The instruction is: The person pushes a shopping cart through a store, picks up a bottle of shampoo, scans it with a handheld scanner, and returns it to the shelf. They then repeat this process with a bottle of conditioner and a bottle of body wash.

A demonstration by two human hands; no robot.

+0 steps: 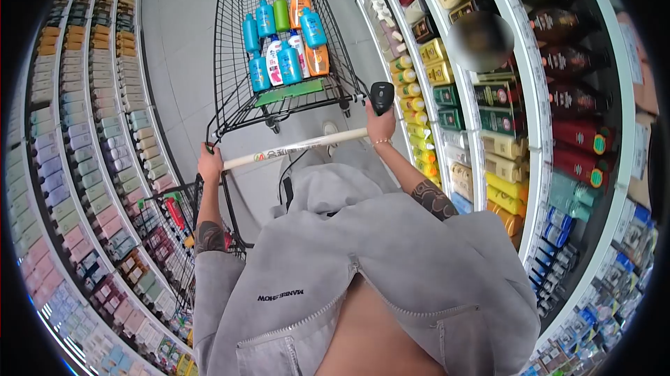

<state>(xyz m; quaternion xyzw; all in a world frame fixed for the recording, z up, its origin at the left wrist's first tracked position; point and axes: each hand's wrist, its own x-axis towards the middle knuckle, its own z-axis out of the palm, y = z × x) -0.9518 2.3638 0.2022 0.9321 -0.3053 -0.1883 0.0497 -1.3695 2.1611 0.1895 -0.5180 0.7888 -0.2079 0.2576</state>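
Note:
A wire shopping cart stands in front of me. My left hand is wrapped round the left end of its cream-coloured handle. At the handle's right end, my right hand is closed on a black handheld device with small buttons, which sticks up above the fist. Whether those fingers also grip the bar is hard to see. In the basket are several blue bottles, a green bottle, orange bottles and white bottles with coloured labels.
Shelves of packed bottles and tubes line the left side. Closer on the right runs another shelf unit with yellow, green and dark bottles. Another wire cart with red items is beside my left arm. Grey tiled floor lies between.

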